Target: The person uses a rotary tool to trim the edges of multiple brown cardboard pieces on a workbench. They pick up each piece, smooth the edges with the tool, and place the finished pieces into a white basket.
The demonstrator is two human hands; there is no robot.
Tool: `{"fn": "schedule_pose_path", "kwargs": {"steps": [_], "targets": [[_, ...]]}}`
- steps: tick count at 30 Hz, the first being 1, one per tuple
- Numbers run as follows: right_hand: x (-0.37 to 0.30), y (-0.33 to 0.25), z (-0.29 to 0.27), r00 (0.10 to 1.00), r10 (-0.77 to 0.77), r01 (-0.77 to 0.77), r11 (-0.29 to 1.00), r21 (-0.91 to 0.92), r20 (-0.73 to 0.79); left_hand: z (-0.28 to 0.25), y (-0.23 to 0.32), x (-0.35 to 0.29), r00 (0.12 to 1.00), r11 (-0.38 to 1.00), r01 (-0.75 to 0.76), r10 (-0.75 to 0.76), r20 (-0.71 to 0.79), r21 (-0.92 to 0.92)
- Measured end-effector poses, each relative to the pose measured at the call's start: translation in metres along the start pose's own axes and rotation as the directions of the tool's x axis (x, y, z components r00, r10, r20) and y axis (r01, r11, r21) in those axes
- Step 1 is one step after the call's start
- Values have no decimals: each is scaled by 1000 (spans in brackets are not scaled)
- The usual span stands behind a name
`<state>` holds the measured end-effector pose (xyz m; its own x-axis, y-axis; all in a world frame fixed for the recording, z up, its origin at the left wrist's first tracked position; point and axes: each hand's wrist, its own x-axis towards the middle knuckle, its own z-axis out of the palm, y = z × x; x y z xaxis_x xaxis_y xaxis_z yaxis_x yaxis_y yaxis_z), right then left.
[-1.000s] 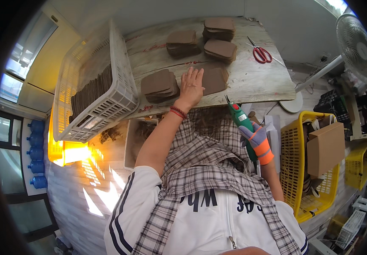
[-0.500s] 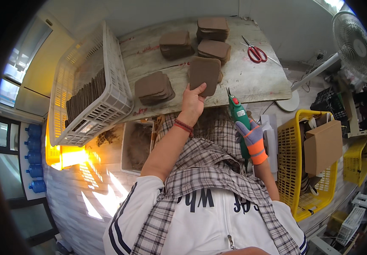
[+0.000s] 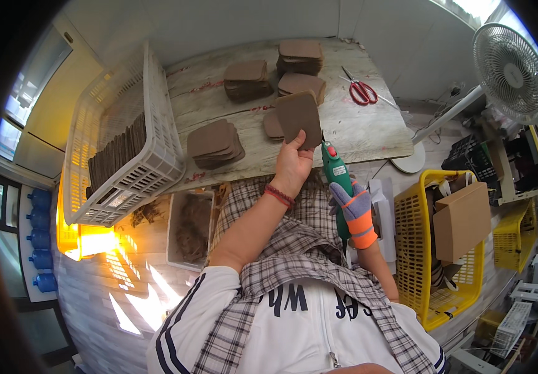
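Note:
My left hand (image 3: pixel 294 167), bare, grips the lower edge of a brown rounded-square pad (image 3: pixel 298 113), thumb on top, and holds it above the table's near edge. My right hand (image 3: pixel 351 201), in a grey and orange glove, is wrapped round the body of green electric scissors (image 3: pixel 336 168). Their slim dark tip is close to the pad's right lower edge; whether it touches I cannot tell. A lone brown pad (image 3: pixel 272 126) lies on the table, partly behind the held one. Stacks of like pads stand near it: one stack (image 3: pixel 213 140) at left, others (image 3: pixel 246 71) farther back.
The worn whitish table (image 3: pixel 368 134) carries red-handled scissors (image 3: pixel 362 93). A white crate (image 3: pixel 163 143) full of upright brown pads is at left. Below is a white bin (image 3: pixel 172 234) of scraps. At right stand a yellow basket (image 3: pixel 409 249) with a cardboard box (image 3: pixel 462 221), and a fan (image 3: pixel 511 75).
My left hand has moved the pad a little right and down relative to the table, uncovering a lone pad. The green electric scissors and the held pad are now closer together.

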<state>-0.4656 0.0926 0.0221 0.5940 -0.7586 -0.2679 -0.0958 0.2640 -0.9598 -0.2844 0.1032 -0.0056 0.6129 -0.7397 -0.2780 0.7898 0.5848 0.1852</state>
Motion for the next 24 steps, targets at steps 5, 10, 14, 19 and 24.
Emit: {"fn": "schedule_pose_path", "kwargs": {"steps": [5, 10, 14, 19, 24], "targets": [[1, -13, 0, 1000, -23, 23, 999, 29, -17, -8, -12, -12, 997, 995, 56, -60, 42, 79], [5, -16, -4, 994, -89, 91, 995, 27, -58, -10, -22, -23, 989, 986, 134, -139, 47, 98], [9, -18, -8, 992, -102, 105, 993, 56, -69, -15, -23, -30, 979, 974, 153, -172, 109, 169], [4, -29, -14, 996, -80, 82, 996, 37, -50, -24, -17, -32, 987, 954, 104, -134, 90, 282], [1, -28, -32, 998, -60, 60, 993, -98, 1, -31, 16, -25, 977, 853, -30, -87, 197, 522]]}}
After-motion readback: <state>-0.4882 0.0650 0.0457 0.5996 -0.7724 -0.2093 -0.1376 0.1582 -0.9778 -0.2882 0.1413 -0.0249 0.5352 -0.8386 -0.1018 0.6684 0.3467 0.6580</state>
